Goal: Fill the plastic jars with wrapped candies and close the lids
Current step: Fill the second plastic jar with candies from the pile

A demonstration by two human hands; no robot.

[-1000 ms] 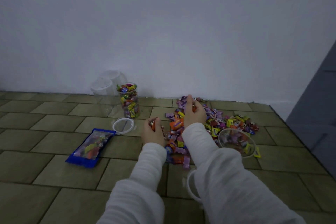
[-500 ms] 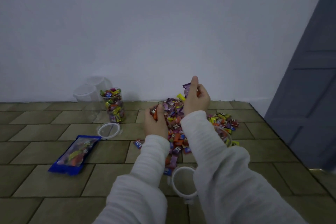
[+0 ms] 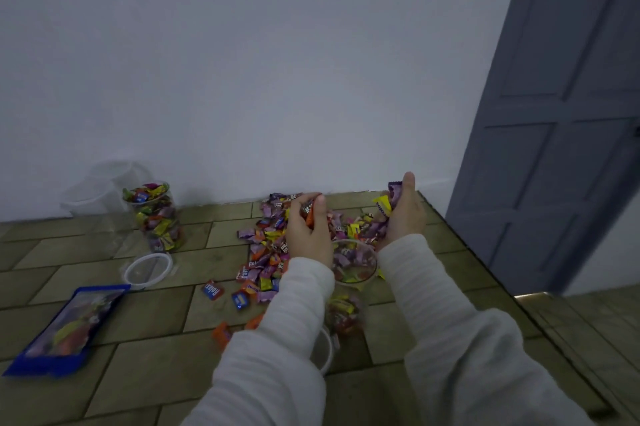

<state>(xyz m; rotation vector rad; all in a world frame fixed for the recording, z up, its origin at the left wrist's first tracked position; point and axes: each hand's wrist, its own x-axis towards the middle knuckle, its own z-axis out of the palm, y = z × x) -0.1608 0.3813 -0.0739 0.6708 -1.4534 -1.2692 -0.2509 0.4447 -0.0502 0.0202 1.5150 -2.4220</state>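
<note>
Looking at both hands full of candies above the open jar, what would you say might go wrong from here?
1. Both the left hand and right hand hold loose handfuls of wrapped candies; some may miss the clear plastic jar between the sleeves.
2. A sleeve could tip that jar.
3. The white round lid lies half hidden under the left arm, easily knocked.

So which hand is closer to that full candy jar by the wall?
Left. The left hand holds candies to the right of the full jar; the right hand is farther right.

Tiled floor (image 3: 145, 366) under candy pile (image 3: 270, 252), jars (image 3: 157, 218), lid (image 3: 148, 270), blue packet (image 3: 69, 328).
</note>
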